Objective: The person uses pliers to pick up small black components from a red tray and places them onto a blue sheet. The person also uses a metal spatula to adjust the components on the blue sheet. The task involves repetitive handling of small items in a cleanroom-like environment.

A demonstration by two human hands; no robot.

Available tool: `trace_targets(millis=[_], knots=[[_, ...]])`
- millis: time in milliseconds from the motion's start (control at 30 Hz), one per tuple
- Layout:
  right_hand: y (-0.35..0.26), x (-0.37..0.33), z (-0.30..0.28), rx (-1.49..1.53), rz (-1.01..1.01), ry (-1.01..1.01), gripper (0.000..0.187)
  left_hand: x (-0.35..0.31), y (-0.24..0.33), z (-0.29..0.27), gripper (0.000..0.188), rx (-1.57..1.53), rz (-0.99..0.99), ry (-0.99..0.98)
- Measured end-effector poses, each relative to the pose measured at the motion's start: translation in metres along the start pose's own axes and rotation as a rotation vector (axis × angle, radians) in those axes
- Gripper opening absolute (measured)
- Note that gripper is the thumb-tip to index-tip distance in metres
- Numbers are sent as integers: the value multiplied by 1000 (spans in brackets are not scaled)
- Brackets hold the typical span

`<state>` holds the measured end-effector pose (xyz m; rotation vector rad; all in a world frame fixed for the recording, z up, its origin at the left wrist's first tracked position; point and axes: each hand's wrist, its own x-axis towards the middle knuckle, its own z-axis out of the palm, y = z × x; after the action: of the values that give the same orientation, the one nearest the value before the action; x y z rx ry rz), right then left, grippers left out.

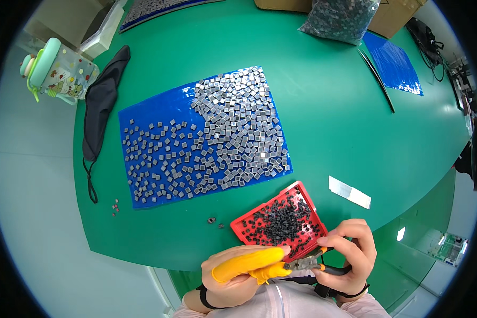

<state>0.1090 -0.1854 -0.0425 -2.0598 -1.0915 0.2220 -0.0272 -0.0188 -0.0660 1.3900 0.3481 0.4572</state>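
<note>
Head view shows, nearest to the person, the left hand with yellow finger covers on its thumb and forefinger; these two are pinched together on something very small just at the nose of the small pliers, but what it is I cannot tell. The right hand is clenched around the orange and black handles of the pliers, and the jaws look nearly closed. Just beyond both hands the red tray lies at the near edge of the green desk, tilted, with many small dark parts in it. I think a risk is that the small part slips from the fingertips and falls over the desk edge, because the hands work in the air in front of the desk and not above it. The tray could also be pushed off by a wrist, since it sits so near to the edge. Two loose dark parts lie just left of the tray. Farther away is the blue sheet covered with many grey square pieces. A black face mask lies left of it, and a clear bag of dark parts stands at the far side.
</note>
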Motion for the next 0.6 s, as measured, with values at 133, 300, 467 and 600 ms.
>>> trace_targets(millis=[133, 300, 467, 600], knots=[[-1, 1, -1, 19, -6, 7, 43, 2, -1, 0, 31, -46, 7, -37], [1, -1, 0, 18, -45, 15, 42, 6, -2, 2, 28, 12, 80, -54], [1, 0, 2, -14, -110, 30, 42, 8, -4, 6, 29, 63, 162, -96], [1, 1, 3, -36, -149, 31, 43, 1, -20, 3, 32, 93, 208, -222]])
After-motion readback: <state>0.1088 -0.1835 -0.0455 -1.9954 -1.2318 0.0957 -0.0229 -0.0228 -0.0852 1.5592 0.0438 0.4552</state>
